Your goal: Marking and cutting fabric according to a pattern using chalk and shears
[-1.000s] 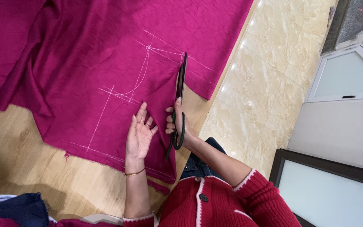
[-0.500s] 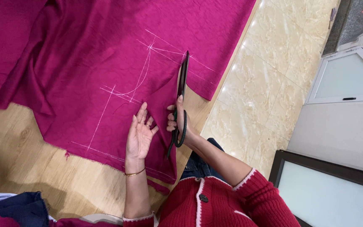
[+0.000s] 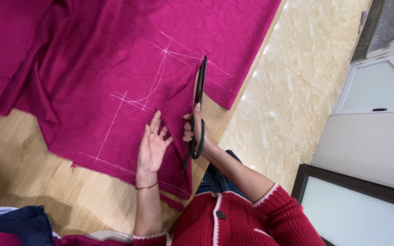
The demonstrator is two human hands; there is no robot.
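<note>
1. Cutting magenta fabric [image 3: 115, 59] along white chalk lines [image 3: 160, 73], spread over the wooden table [image 3: 19, 173] toward its right edge.
2. Right hand [image 3: 196, 130] clenched around black scissors [image 3: 199, 98], blades closed in the cut.
3. Left hand [image 3: 152, 146] released, flat, pinning cloth.
4. Next: reopening blades, advancing along the chalk.
5. Scarcely changed since earlier; scissors hardly further.

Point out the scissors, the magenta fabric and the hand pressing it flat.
scissors [image 3: 199, 89], head view, on the closed black blades.
magenta fabric [image 3: 92, 59], head view, on its unmarked middle.
left hand [image 3: 152, 146], head view, on the palm.
</note>
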